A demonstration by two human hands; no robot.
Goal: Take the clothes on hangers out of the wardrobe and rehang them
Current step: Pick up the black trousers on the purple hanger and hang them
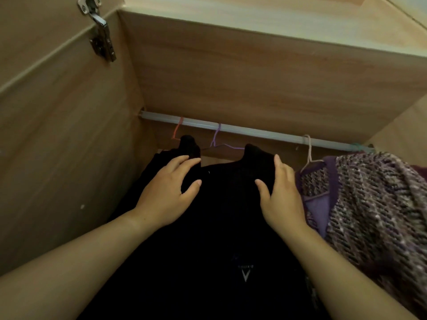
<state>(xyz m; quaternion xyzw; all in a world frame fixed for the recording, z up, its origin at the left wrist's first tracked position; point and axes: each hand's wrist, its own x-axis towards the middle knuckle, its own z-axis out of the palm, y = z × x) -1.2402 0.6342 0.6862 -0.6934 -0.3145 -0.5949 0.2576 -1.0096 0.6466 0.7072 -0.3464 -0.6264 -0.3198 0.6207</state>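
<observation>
Left hand (168, 192) spread, fingers lightly curved, resting on left shoulder of black garment (231, 227). Right hand (283, 199) flat, fingers straight along right shoulder, thumb apart on fabric. Garment hangs inside wardrobe (69, 146) below rail (254, 131), between both hands. Orange hanger (177, 129), purple hanger (217, 135) hooked on rail behind. Pale hanger (309, 151) carries knit cardigan (369, 204) just right. Hinge (101, 35) upper left.

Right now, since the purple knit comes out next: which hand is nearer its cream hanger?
Right. The right hand touches the black top just left of the cream hanger. The left hand is farther left, at that top's other shoulder.
</observation>
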